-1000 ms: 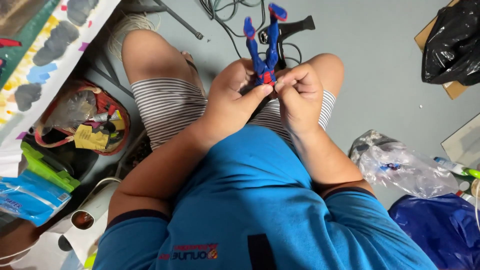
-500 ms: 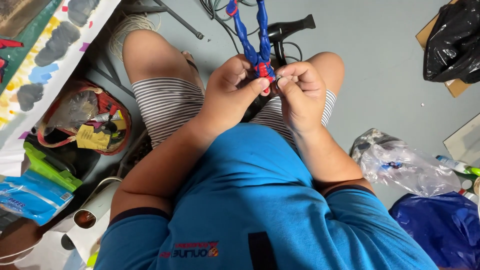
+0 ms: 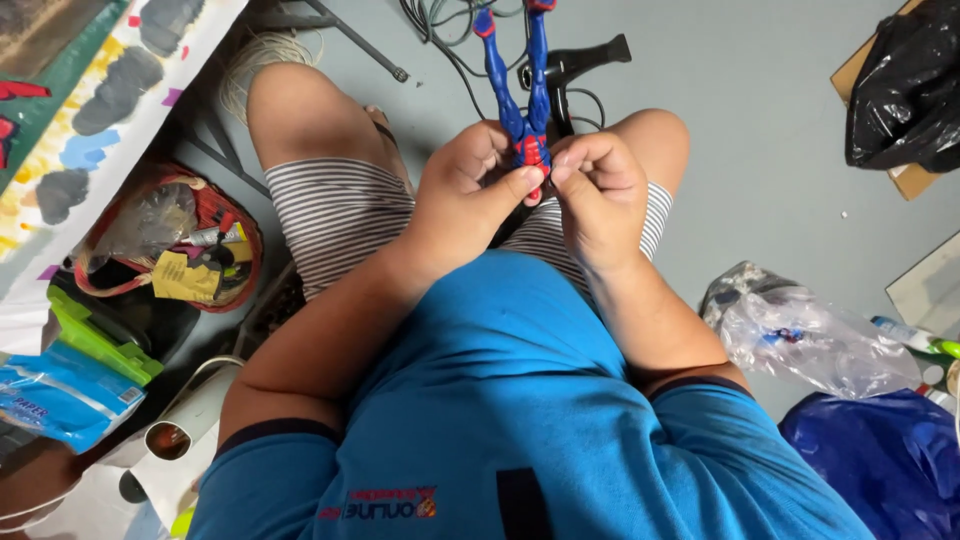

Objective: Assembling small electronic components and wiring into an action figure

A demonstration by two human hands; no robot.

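Blue plastic packaging [image 3: 55,400] lies at eight o'clock on the grey floor [image 3: 760,150], beside a lime-green plastic tray [image 3: 95,335] and a round red basket of odds and ends [image 3: 175,240]. At centre, a seated person in a blue shirt and striped shorts grips a blue-and-red plastic action figure [image 3: 522,95] held over the lap, its two legs pointing to twelve o'clock. The left hand [image 3: 465,195] is curled tight about the figure's torso, thumb pressed across; the right hand [image 3: 595,195] pinches the same torso from the other side, fingers closed, so the body is mostly hidden. A black hair dryer [image 3: 580,60] and tangled cables lie just behind the legs. At four o'clock sit a crumpled clear plastic bag [image 3: 810,335] and a dark blue bag [image 3: 880,460]; a black bag [image 3: 905,85] rests at two o'clock.
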